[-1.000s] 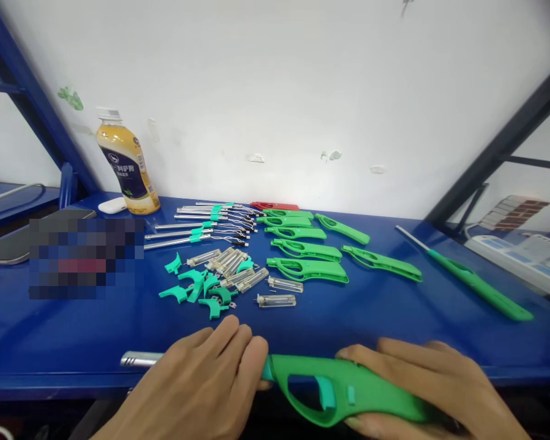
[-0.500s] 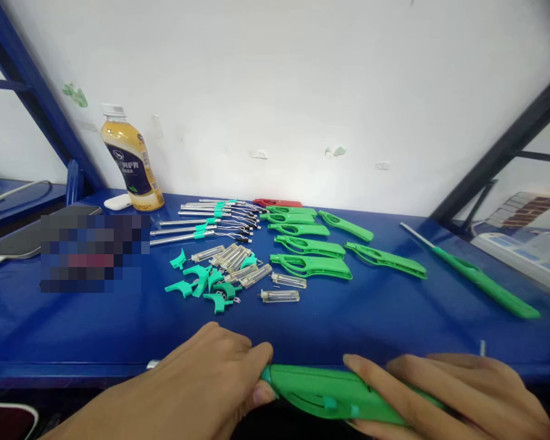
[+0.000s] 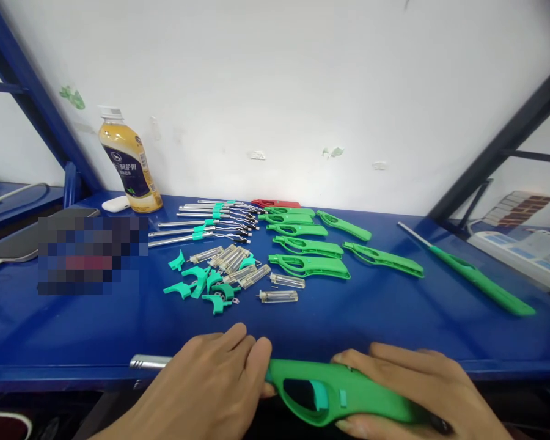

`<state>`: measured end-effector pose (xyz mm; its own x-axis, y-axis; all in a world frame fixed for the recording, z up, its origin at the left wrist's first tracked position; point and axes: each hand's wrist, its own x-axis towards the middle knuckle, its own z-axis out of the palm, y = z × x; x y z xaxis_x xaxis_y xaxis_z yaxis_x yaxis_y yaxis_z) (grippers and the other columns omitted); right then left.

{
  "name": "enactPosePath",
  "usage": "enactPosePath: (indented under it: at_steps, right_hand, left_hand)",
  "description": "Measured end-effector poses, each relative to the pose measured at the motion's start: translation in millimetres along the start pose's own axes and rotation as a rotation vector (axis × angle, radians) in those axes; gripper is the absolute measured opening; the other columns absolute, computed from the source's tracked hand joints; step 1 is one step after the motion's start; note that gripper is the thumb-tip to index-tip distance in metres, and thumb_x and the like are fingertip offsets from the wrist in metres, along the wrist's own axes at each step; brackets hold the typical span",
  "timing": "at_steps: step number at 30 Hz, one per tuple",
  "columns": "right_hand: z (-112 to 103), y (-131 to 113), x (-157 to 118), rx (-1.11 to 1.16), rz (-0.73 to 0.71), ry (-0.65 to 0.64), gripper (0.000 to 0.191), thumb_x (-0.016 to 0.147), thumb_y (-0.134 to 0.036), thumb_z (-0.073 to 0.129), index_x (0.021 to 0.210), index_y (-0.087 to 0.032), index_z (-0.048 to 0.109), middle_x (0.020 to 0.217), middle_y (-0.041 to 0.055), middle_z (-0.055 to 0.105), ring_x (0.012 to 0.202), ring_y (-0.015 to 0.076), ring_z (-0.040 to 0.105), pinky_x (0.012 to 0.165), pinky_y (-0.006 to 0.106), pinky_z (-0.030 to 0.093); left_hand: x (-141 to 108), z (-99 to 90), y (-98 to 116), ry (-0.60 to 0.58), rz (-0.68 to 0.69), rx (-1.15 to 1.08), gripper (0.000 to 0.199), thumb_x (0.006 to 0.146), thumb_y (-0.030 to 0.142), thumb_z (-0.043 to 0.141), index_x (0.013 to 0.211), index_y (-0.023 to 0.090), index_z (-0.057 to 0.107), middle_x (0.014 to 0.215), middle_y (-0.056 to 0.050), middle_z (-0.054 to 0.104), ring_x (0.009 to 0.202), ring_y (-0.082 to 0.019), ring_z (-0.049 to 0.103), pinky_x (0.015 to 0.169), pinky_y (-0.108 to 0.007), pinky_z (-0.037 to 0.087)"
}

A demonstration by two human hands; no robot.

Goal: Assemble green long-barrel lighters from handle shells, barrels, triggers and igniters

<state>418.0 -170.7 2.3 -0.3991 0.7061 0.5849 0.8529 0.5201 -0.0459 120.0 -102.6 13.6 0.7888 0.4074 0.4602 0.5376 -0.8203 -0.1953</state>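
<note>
A green lighter (image 3: 311,385) with a teal trigger lies level between my hands at the table's front edge. My left hand (image 3: 215,382) is wrapped round its front end, and the silver tube (image 3: 151,362) sticks out to the left of that hand. Fingers of my right hand (image 3: 407,391) grip the handle from above, with the thumb below. Beyond them on the table lie clear fuel tanks (image 3: 278,296), teal triggers (image 3: 216,302), silver tubes with wires (image 3: 204,234) and several green shell halves (image 3: 309,266).
A lighter with its tube (image 3: 481,281) lies at the right. At the back left stands a yellow drink bottle (image 3: 131,165) beside a white case (image 3: 115,204). A phone (image 3: 9,244) and a blurred dark item (image 3: 91,253) lie at the left.
The held lighter has turned so its side and trigger opening face me more. More of the silver tube shows at the left. My right hand has shifted slightly left.
</note>
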Motion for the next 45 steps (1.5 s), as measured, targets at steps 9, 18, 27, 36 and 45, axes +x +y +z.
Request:
enactPosePath:
  at_steps: [9,18,27,36,45]
  right_hand:
    - [-6,-3,23,-0.019,-0.06,-0.054,0.049,0.115,-0.06,0.04,0.121,-0.034,0.081,0.105,-0.0073,0.088,0.086,0.0156,0.086,0.067,0.021,0.067]
    - [10,3,18,0.114,0.142,-0.176,0.036,0.11,-0.058,0.054,0.13,-0.038,0.077,0.118,-0.0036,0.086,0.101,0.0185,0.084,0.086,0.026,0.068]
    - [0,5,40,0.111,0.054,-0.185,0.041,0.104,-0.065,0.064,0.13,-0.037,0.078,0.117,-0.0014,0.086,0.095,0.0191,0.085,0.075,0.024,0.066]
    - [13,-2,37,0.208,-0.095,-0.091,0.027,0.115,-0.038,0.054,0.125,-0.021,0.072,0.108,0.0029,0.086,0.08,0.0154,0.084,0.062,0.023,0.055]
    - [13,1,51,0.305,0.165,-0.429,0.023,0.114,-0.045,0.054,0.118,-0.034,0.074,0.107,-0.0022,0.073,0.087,0.0154,0.073,0.074,0.029,0.047]
  left_hand:
    - [-12,15.0,-8,0.262,-0.027,-0.088,0.04,0.119,0.021,0.021,0.118,0.021,0.06,0.087,0.0,0.08,0.074,-0.017,0.076,0.062,-0.029,0.054]
    - [-17,16.1,-12,0.111,-0.08,-0.05,0.038,0.118,0.022,0.028,0.142,0.025,0.057,0.113,-0.002,0.08,0.097,-0.015,0.081,0.073,-0.024,0.061]
    - [-28,28.5,-17,0.097,-0.057,0.027,0.036,0.117,0.026,0.035,0.144,0.023,0.058,0.112,-0.003,0.081,0.097,-0.019,0.08,0.081,-0.026,0.062]
    - [-22,23.8,-16,0.145,-0.109,-0.164,0.027,0.114,0.021,0.041,0.132,0.025,0.061,0.111,-0.002,0.079,0.094,-0.018,0.078,0.078,-0.027,0.062]
    - [-20,26.3,-11,0.166,-0.168,-0.17,0.04,0.114,0.017,0.039,0.149,0.024,0.058,0.109,-0.002,0.077,0.095,-0.016,0.074,0.087,-0.026,0.06]
